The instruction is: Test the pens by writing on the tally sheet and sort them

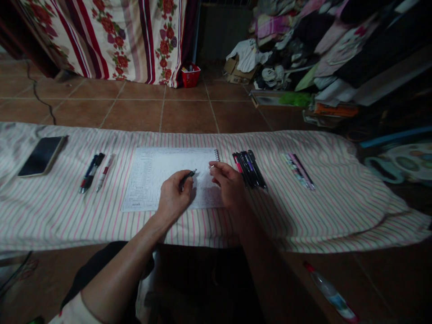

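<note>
On a striped cloth (57, 216), the left hand (173, 195) pinches a light, slim black pen (189, 176) near its tip, its curled fingers over a flimsy spiral-bound printed pad (148, 180). The half-closed right hand (227, 184) rests just beside the pen, apparently empty, though the dim view makes that uncertain.

Pink-striped cloth (337, 216) spread flat, bearing a smartphone (42, 156), a spiral-bound printed pad (148, 177), and three separate groups of pens (249, 168) across its length.

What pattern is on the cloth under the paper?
The cloth has pink and green stripes; see the head view.
</note>
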`<action>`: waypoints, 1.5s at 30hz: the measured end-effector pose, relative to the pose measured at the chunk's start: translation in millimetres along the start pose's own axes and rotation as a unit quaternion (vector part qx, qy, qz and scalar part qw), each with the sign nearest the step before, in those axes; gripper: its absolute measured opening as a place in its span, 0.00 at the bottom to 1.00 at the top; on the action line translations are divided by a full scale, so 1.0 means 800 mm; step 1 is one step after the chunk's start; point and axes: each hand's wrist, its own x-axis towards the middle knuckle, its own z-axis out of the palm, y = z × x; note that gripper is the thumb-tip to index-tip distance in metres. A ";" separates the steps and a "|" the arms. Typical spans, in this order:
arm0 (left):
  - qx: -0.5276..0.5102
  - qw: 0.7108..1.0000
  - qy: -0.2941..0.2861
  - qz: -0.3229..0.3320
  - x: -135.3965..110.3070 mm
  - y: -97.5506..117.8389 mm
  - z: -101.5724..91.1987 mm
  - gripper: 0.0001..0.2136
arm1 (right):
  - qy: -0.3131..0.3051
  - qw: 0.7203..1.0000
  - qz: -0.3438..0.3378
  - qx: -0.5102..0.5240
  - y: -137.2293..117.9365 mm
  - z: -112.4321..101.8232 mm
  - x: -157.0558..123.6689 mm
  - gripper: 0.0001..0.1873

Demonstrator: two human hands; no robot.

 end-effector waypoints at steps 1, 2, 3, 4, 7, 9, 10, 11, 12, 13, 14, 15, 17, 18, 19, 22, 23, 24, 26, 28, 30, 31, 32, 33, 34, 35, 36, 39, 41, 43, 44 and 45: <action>0.004 1.000 -0.002 0.002 0.000 0.000 0.001 0.11 | 0.000 0.999 0.020 0.030 -0.002 0.001 -0.001 0.13; 0.006 1.000 -0.005 0.003 -0.001 0.001 0.001 0.11 | -0.001 0.998 0.033 0.052 -0.003 0.001 -0.002 0.13; 0.006 1.000 -0.010 0.004 -0.001 0.001 0.002 0.11 | -0.003 0.997 0.039 0.067 -0.004 0.002 -0.002 0.12; 0.005 1.000 -0.015 0.005 -0.002 0.001 0.003 0.11 | -0.007 0.996 0.040 0.073 -0.005 0.002 -0.003 0.12; 0.005 1.000 -0.023 0.008 -0.003 0.000 0.005 0.12 | -0.015 0.997 0.027 0.069 -0.007 0.004 -0.005 0.12; 0.009 1.000 -0.026 0.012 -0.003 0.000 0.006 0.12 | -0.018 0.998 0.017 0.061 -0.009 0.006 -0.006 0.12; 0.012 0.999 -0.028 0.014 -0.003 -0.001 0.007 0.12 | -0.019 0.998 0.013 0.056 -0.010 0.006 -0.007 0.12; 0.014 0.999 -0.029 0.014 -0.003 -0.001 0.007 0.11 | -0.021 0.998 0.009 0.050 -0.011 0.007 -0.008 0.12; 0.016 0.999 -0.031 0.014 -0.004 -0.001 0.007 0.11 | -0.023 0.999 0.006 0.044 -0.011 0.008 -0.008 0.12; 0.018 0.999 -0.032 0.013 -0.004 -0.001 0.007 0.11 | -0.025 0.999 0.004 0.036 -0.012 0.008 -0.009 0.12; 0.020 0.999 -0.033 0.012 -0.004 0.000 0.007 0.11 | -0.029 0.999 0.003 0.030 -0.013 0.009 -0.010 0.12; 0.022 0.999 -0.033 0.011 -0.005 0.000 0.007 0.11 | -0.032 0.999 0.003 0.027 -0.013 0.009 -0.011 0.12; 0.024 0.999 -0.035 0.011 -0.005 0.000 0.007 0.11 | -0.038 0.999 0.006 0.031 -0.014 0.010 -0.012 0.12; 0.024 0.999 -0.036 0.012 -0.005 0.000 0.007 0.11 | -0.040 0.998 0.009 0.037 -0.014 0.010 -0.012 0.11; 0.024 0.999 -0.037 0.014 -0.005 0.000 0.007 0.11 | -0.041 0.998 0.011 0.044 -0.013 0.011 -0.013 0.11; 0.022 0.999 -0.036 0.020 -0.005 0.001 0.007 0.11 | -0.046 0.997 0.016 0.060 -0.013 0.013 -0.013 0.12; 0.022 0.999 -0.034 0.021 -0.005 0.001 0.007 0.11 | -0.048 0.997 0.018 0.064 -0.013 0.013 -0.013 0.12; 0.022 0.999 -0.034 0.022 -0.005 0.002 0.007 0.11 | -0.048 0.996 0.020 0.067 -0.013 0.014 -0.013 0.12; 0.020 0.999 -0.033 0.021 -0.005 0.002 0.007 0.11 | -0.046 0.996 0.022 0.068 -0.013 0.015 -0.013 0.12; 0.016 0.999 -0.033 0.022 -0.005 0.001 0.007 0.11 | -0.045 0.997 0.020 0.064 -0.013 0.015 -0.014 0.11; 0.015 0.999 -0.030 0.026 -0.005 0.000 0.008 0.11 | -0.047 0.997 0.015 0.057 -0.013 0.015 -0.014 0.11; 0.016 0.999 -0.028 0.028 -0.005 0.000 0.008 0.11 | -0.047 0.997 0.012 0.052 -0.013 0.015 -0.014 0.11; 0.017 0.999 -0.025 0.030 -0.005 -0.001 0.008 0.11 | -0.047 0.998 0.010 0.048 -0.013 0.015 -0.014 0.11; 0.018 0.999 -0.022 0.031 -0.005 -0.001 0.008 0.10 | -0.047 0.998 0.008 0.043 -0.012 0.015 -0.014 0.11; 0.019 0.999 -0.021 0.032 -0.005 -0.001 0.008 0.10 | -0.047 0.998 0.006 0.041 -0.012 0.015 -0.014 0.11; 0.018 0.999 -0.022 0.031 -0.005 -0.001 0.008 0.10 | -0.047 0.998 0.005 0.040 -0.011 0.015 -0.014 0.11; 0.017 0.999 -0.024 0.030 -0.005 -0.001 0.008 0.10 | -0.048 0.998 0.005 0.041 -0.011 0.015 -0.013 0.11; 0.018 0.999 -0.026 0.026 -0.005 -0.001 0.008 0.11 | -0.048 0.998 0.006 0.042 -0.010 0.015 -0.013 0.11; 0.018 0.999 -0.027 0.025 -0.005 -0.002 0.008 0.11 | -0.049 0.998 0.005 0.041 -0.009 0.015 -0.013 0.11; 0.016 0.999 -0.027 0.024 -0.005 -0.003 0.009 0.11 | -0.053 0.998 0.002 0.039 -0.010 0.015 -0.013 0.11; 0.015 0.999 -0.028 0.024 -0.005 -0.004 0.009 0.11 | -0.055 0.998 0.000 0.037 -0.010 0.015 -0.013 0.11; 0.013 0.999 -0.027 0.025 -0.005 -0.005 0.010 0.11 | -0.056 0.998 -0.002 0.035 -0.010 0.015 -0.014 0.11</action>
